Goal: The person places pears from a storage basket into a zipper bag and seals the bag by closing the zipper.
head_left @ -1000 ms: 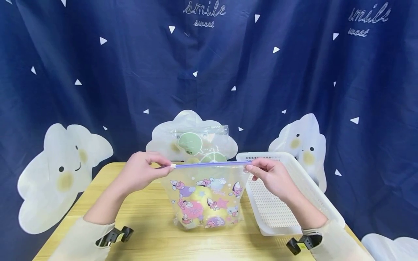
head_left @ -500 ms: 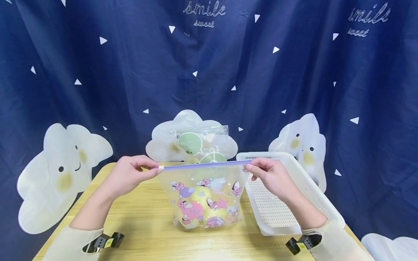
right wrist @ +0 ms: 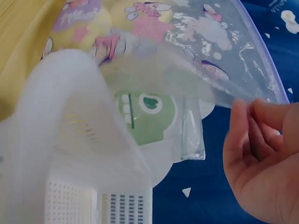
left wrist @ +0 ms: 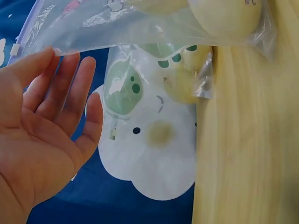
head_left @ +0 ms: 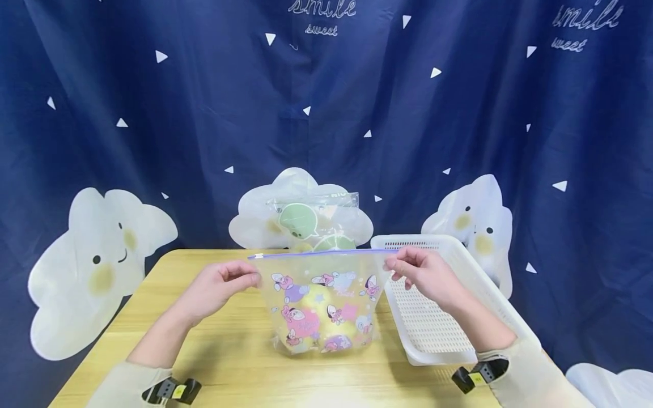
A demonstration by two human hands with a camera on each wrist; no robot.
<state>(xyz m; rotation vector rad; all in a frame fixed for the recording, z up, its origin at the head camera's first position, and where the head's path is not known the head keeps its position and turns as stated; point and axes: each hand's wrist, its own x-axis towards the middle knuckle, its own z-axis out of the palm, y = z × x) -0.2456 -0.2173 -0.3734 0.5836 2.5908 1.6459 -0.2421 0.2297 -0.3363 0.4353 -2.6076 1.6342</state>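
A clear slider zip bag (head_left: 326, 306) with pink and purple cartoon prints stands upright on the table, its purple zip strip (head_left: 316, 253) running along the top. Round yellow things show through its lower part; their kind is hard to tell. My left hand (head_left: 219, 289) pinches the bag's left edge between thumb and index finger, just below the white slider (head_left: 258, 256) at the strip's left end. At the upper right corner, my right hand (head_left: 425, 277) pinches the bag's edge. In the left wrist view, the other fingers of the left hand (left wrist: 51, 112) extend loosely.
Behind the zip bag stands another clear bag (head_left: 298, 221) with green prints and yellow contents. To the right sits a white perforated plastic basket (head_left: 484, 286), near my right forearm. A wooden table (head_left: 214, 351) lies beneath; a blue curtain (head_left: 204, 113) hangs behind.
My left hand first moved left with the slider to the strip's end, then let go of it and shifted down to the bag's left edge. My right hand kept its hold; the view tilted slightly.
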